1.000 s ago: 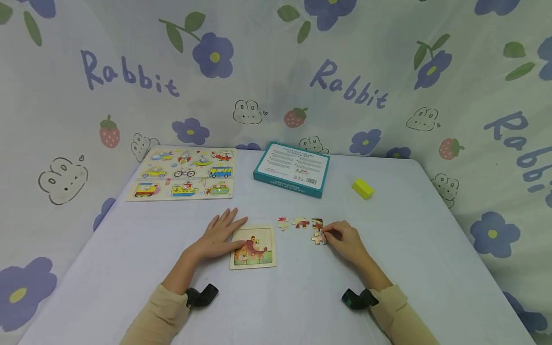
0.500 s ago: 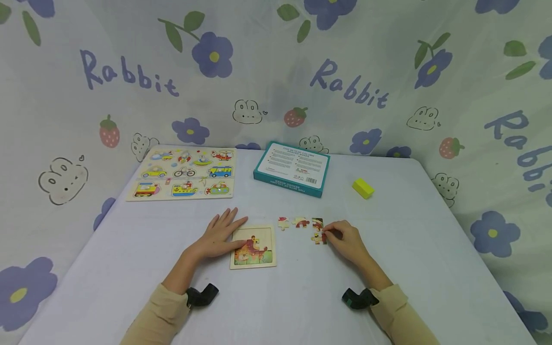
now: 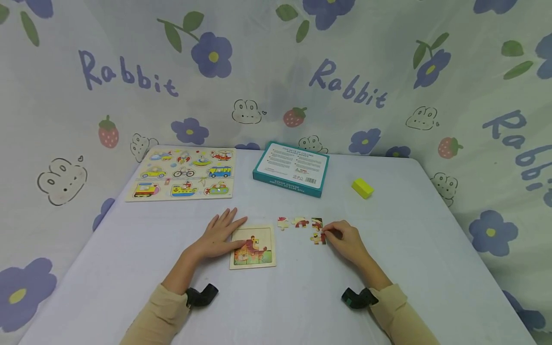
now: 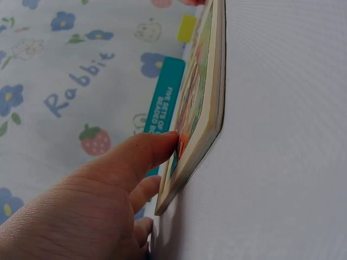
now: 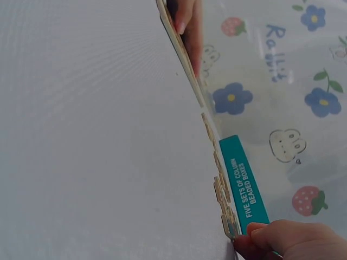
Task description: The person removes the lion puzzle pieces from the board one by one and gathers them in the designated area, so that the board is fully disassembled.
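Note:
My left hand (image 3: 217,237) lies with its fingers spread beside a square wooden puzzle board (image 3: 253,231), its thumb resting on the picture. That board bears a partly assembled animal picture in red, orange and green. In the left wrist view, the thumb (image 4: 157,145) touches the board's face near one corner. My right hand (image 3: 347,242) pinches the right edge of a jigsaw piece (image 3: 316,238) between thumb and fingers. Just above it lies a darker jigsaw piece (image 3: 317,223), with two more loose pieces, a middle one (image 3: 300,223) and a left one (image 3: 282,223).
A vehicle picture board (image 3: 183,175) lies at the back left. Right of it sits a teal box (image 3: 291,168) with a white label, then a yellow block (image 3: 362,188). Behind the white-covered table (image 3: 293,306) hangs a patterned curtain (image 3: 267,72).
The piece at my right fingers looked pale with glare; now its red and yellow print shows, as if it has tilted flatter. My left hand stays in place.

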### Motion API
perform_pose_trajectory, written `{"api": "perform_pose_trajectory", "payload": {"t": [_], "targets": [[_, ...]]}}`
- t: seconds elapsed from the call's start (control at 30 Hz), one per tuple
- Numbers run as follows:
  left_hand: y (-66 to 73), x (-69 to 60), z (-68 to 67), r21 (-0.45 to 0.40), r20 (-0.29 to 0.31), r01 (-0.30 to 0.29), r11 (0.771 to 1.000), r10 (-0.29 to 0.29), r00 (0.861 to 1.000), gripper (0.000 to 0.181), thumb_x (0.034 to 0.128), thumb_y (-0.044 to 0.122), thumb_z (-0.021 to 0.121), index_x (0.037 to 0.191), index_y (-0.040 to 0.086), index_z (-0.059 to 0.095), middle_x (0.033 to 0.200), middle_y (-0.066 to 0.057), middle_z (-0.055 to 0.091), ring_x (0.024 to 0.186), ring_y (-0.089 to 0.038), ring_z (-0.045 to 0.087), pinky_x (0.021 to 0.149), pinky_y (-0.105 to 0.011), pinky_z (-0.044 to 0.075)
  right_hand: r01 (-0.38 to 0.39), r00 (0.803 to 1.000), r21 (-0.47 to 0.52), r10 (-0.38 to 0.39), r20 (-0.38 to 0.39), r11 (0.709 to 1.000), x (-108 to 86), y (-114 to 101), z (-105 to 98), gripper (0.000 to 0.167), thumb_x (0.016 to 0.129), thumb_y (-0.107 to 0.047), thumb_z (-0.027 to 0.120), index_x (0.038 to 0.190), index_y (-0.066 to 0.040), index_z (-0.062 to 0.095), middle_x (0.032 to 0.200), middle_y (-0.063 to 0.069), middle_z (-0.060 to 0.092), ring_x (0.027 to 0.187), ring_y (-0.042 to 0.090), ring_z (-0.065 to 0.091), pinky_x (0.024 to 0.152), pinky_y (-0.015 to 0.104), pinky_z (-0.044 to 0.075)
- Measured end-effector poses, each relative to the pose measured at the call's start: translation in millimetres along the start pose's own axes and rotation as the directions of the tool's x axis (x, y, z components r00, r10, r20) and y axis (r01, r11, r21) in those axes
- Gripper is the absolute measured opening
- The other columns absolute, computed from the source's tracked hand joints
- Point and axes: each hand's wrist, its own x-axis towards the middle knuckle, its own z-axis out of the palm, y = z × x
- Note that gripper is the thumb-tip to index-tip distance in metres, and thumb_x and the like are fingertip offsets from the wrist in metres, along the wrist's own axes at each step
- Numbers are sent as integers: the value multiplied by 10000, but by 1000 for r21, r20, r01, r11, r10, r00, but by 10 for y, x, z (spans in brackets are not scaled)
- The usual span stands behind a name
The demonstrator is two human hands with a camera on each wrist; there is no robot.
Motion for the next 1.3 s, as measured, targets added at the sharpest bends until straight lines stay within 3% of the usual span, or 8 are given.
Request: {"api": "perform_pose_trajectory", "payload": {"t": [0.5, 1.0, 1.3], "targets": [[-12, 9, 7, -4, -8, -1, 1000, 1, 1000, 703, 853, 519, 539, 1424, 154, 350, 1512, -168, 113, 1379, -349, 25, 1071, -529, -13, 7, 1000, 44, -7, -11, 999, -7, -28, -13, 93, 831, -61, 660, 869, -141, 689, 860, -24, 611, 799, 121, 539, 678, 277, 478], [-16, 5, 25, -3, -8, -3, 1000, 3, 1000, 709, 854, 534, 524, 1430, 163, 338, 1515, -160, 102, 1381, -341, 16, 1071, -528, -12, 109, 994, 107, -107, -25, 988, -60, -175, 50, 139, 800, -19, 675, 855, -147, 686, 818, -81, 587, 774, 90, 536, 652, 245, 480], [-8, 10, 17, 3, -1, 9, 1000, -9, 1000, 704, 860, 539, 513, 1431, 165, 337, 1515, -161, 100, 1381, -341, 13, 1071, -531, -13, 180, 983, 167, -181, -5, 969, -36, -289, 91, 129, 809, 3, 659, 864, -110, 687, 833, -20, 634, 792, 136, 561, 670, 287, 497]]}}
